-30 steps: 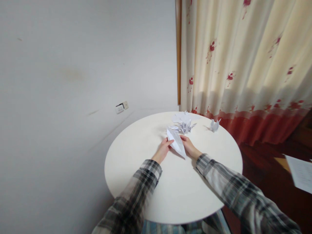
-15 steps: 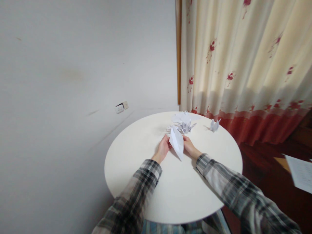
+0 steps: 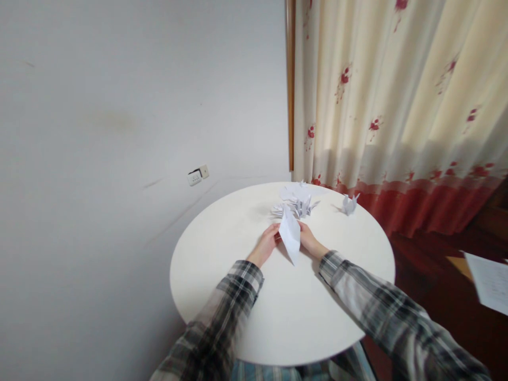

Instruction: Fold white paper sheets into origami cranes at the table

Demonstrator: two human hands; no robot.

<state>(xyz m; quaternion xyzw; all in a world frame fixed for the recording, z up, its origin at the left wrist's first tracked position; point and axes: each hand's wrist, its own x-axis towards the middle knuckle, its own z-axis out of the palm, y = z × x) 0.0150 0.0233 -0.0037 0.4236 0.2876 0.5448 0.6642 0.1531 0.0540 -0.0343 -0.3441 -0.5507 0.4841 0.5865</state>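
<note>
A folded sheet of white paper (image 3: 290, 236), long and diamond-shaped, stands tilted between my two hands above the table. My left hand (image 3: 269, 242) is closed at its left edge, with the fingertips partly hidden behind the paper. On the opposite edge my right hand (image 3: 309, 238) grips the paper, its fingers mostly covered. Right behind the held piece is a cluster of folded paper cranes (image 3: 304, 205), partly overlapped by it.
The round white table (image 3: 214, 264) stands near a grey wall with a socket (image 3: 194, 178). A single paper crane (image 3: 349, 204) sits at the back right. Flat white paper (image 3: 291, 191) lies behind the cluster. A curtain (image 3: 377, 106) hangs beyond, and printed sheets (image 3: 490, 280) are at far right.
The folded paper has shifted slightly right and turned a little more upright. My left hand has moved slightly to the right; my right hand stays nearly in place.
</note>
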